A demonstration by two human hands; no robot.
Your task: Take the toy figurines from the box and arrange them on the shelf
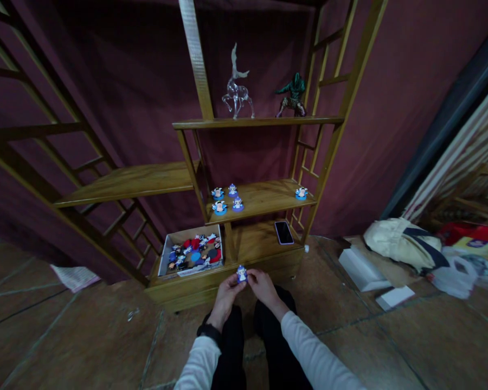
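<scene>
A small purple-and-white figurine (241, 274) is held upright between both hands, in front of the low shelf. My left hand (228, 292) grips it from the left side, with a dark band on the wrist. From the other side, the fingers of my right hand (262, 286) pinch it. Beyond my hands, several similar figurines stand on the middle shelf (264, 196): purple ones (238, 204) and blue-based ones (219, 207) at its left end, and a single blue-based one (301, 193) at its right end. An open cardboard box (162, 259) with many jumbled figurines sits at the lower left.
A phone (284, 233) lies on the bottom shelf. Above stand a clear deer statue (238, 92) and a green-hooded action figure (293, 95). White boxes (361, 269), a cream bag (400, 244) and a plastic bag (453, 277) lie on the floor to the right.
</scene>
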